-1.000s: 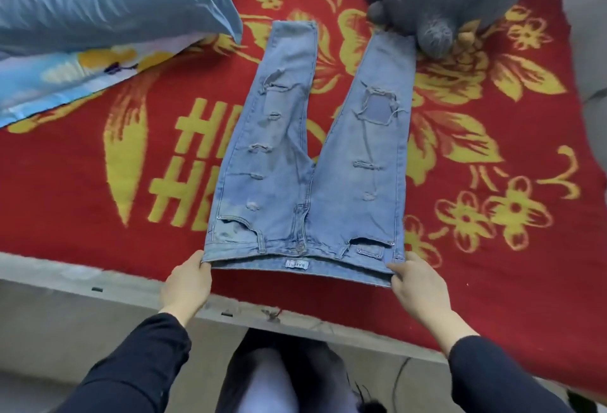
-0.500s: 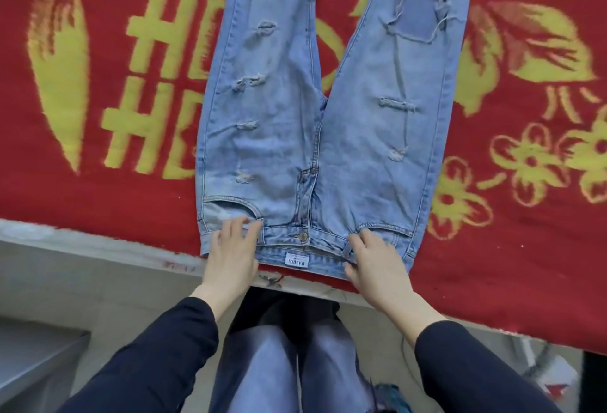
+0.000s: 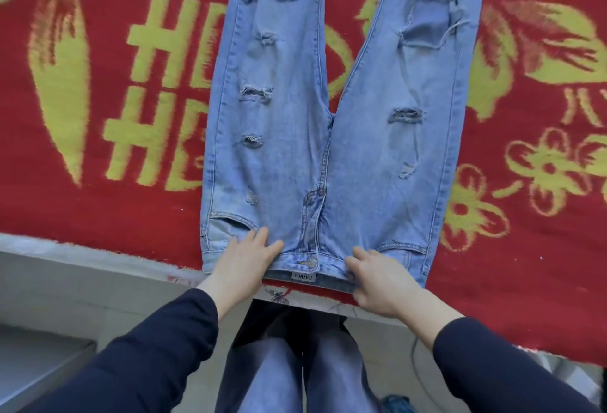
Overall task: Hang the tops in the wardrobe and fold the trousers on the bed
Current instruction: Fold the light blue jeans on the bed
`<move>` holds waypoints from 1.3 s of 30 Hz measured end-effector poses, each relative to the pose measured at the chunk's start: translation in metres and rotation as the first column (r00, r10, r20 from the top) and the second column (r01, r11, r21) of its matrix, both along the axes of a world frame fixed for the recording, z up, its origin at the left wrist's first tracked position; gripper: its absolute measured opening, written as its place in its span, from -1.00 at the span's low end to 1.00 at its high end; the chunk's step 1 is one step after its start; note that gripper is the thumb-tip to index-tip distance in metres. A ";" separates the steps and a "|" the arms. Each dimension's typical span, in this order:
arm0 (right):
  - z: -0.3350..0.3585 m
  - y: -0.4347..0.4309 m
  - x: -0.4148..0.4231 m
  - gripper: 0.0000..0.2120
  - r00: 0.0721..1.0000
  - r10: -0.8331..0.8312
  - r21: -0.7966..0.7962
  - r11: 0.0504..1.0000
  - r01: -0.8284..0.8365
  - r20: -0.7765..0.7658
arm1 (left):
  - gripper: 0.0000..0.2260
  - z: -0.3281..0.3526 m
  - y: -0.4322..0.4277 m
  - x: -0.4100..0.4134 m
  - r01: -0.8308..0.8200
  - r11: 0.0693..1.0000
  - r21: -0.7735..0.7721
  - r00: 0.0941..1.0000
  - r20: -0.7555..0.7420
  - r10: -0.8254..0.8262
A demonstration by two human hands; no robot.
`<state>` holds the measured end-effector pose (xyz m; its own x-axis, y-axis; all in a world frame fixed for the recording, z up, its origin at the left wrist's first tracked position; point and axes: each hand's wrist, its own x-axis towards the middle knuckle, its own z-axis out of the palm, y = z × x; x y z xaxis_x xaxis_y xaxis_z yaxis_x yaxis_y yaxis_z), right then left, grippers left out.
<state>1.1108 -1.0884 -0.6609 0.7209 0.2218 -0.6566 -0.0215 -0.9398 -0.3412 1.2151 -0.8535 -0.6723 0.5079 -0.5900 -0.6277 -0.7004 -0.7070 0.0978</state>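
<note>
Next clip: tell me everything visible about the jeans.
The jeans are light blue denim, ripped along both legs, with a metal button and small label at the waistband. They lie flat, front up, on the red blanket, legs spread pointing away, waistband at its near edge. The left hand and right hand rest on the waistband beside the button.

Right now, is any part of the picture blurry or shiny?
Head view: the right hand looks smeared by motion; the ripped light-blue denim jeans look fairly sharp; soft, even light falls on the red blanket with yellow flowers, with no glare or hard shadows.
</note>
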 end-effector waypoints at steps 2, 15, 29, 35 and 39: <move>-0.003 -0.003 -0.002 -0.74 0.993 -0.037 0.034 0.999 0.041 -0.114 | -0.53 0.002 0.004 -0.005 -0.039 0.992 0.117 0.995 -0.083 0.049; -0.017 -0.153 0.071 -0.93 0.326 -0.936 0.196 0.347 0.917 0.132 | -0.51 -0.023 -0.157 -0.040 -0.169 0.865 -0.472 0.985 -0.049 0.165; -0.032 -0.195 0.097 -0.90 0.108 -0.987 0.369 0.058 0.928 -0.118 | -0.20 -0.046 -0.255 -0.098 -0.281 0.954 -0.103 0.958 -0.094 0.272; -0.011 -0.185 0.109 -0.82 0.078 -0.979 0.412 -0.007 0.911 -0.188 | -0.35 -0.034 -0.223 -0.075 -0.259 0.921 -0.293 0.928 -0.339 0.153; 0.005 -0.165 0.134 -0.75 0.064 -0.971 0.414 -0.038 0.910 -0.231 | -0.39 -0.010 -0.232 -0.064 -0.459 0.869 -0.185 0.821 -0.462 0.335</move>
<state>1.2451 -1.2537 -0.6562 0.5177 -0.5530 -0.6528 -0.7162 0.1372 -0.6843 1.1510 -1.0851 -0.6824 0.4743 -0.5707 -0.6703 -0.2173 -0.8137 0.5391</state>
